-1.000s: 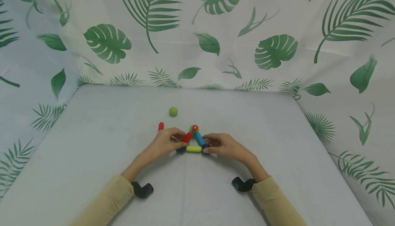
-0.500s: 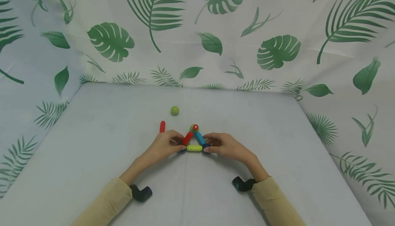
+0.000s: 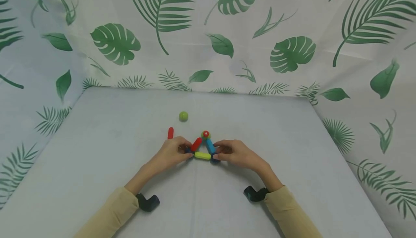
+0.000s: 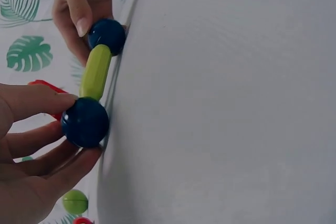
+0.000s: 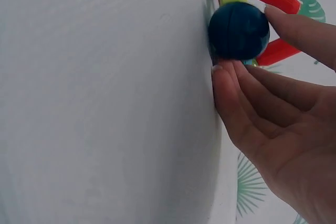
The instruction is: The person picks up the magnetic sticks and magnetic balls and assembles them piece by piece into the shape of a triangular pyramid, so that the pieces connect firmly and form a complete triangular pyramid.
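A triangle of toy rods and balls lies on the table between my hands. My left hand (image 3: 171, 151) pinches the dark blue ball (image 4: 85, 123) at its near left corner. At the near right corner my right hand (image 3: 240, 155) holds another dark blue ball (image 5: 239, 31) between thumb and fingers. A yellow-green rod (image 3: 202, 155) joins these balls. From the left ball a red rod (image 3: 196, 144) slants to the far corner, and a light blue rod (image 3: 210, 146) comes from the right one. On the far corner's green ball a second red rod (image 3: 206, 133) points up.
Beyond my left hand lies a loose red rod (image 3: 170, 132), partly hidden by that hand. A loose green ball (image 3: 183, 116) sits farther back. The white table (image 3: 276, 122) meets leaf-printed cloth walls (image 3: 240, 57) at the back and sides.
The near side of the triangle has shifted slightly left, with the yellow-green rod now a little tilted. My left fingers have closed further round the left blue ball. The right hand stays on its ball.
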Motion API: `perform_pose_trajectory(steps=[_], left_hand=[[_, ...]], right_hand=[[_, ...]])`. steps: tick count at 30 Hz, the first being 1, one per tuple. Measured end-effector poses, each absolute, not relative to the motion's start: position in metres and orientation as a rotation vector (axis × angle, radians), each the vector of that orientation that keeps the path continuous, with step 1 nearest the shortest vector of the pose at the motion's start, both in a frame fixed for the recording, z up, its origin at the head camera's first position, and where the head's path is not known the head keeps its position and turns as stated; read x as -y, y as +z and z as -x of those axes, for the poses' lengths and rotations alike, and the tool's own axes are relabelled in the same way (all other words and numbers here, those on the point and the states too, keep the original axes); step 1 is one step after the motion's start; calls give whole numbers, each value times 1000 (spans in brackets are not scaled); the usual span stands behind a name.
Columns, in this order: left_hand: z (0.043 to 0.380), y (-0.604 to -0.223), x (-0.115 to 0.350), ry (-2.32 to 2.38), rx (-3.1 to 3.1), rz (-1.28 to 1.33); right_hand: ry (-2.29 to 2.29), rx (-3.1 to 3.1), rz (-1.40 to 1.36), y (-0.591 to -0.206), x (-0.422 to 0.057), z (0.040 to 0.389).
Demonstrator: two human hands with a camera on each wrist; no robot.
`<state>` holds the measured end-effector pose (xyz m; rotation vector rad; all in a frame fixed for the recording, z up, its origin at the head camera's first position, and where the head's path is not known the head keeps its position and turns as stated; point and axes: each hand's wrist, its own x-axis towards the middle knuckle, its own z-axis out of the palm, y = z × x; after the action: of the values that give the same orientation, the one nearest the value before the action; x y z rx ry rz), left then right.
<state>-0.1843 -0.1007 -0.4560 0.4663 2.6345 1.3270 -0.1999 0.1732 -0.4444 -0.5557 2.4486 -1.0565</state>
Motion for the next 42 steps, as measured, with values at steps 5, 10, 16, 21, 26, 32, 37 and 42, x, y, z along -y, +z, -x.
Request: perform_pose_trajectory(steps=[5, 10, 16, 21, 26, 32, 37, 42], left_hand=[[189, -456, 102, 1289, -2633, -482], [201, -454, 103, 1234, -2618, -513], [222, -445, 105, 1099, -2642, -591], [235, -443, 105, 1031, -2661, -612], [238, -443, 103, 1030, -2674, -577], [238, -442, 101, 1036, -2685, -547], [237, -441, 103, 1058, -2668, -540], [236, -441, 104, 1065, -2667, -536]], right_hand=[[-1059, -2441, 556, -445, -175, 201], [-1095, -2514, 554, -443, -176, 203], [-1127, -2632, 457, -439, -169, 215], [-1131, -2571, 474, -436, -159, 231], [-1153, -2533, 490, -436, -156, 239], [-1205, -2538, 468, -441, -157, 241], [-1189, -2588, 468, -444, -155, 242], [-1134, -2632, 498, -443, -151, 242]])
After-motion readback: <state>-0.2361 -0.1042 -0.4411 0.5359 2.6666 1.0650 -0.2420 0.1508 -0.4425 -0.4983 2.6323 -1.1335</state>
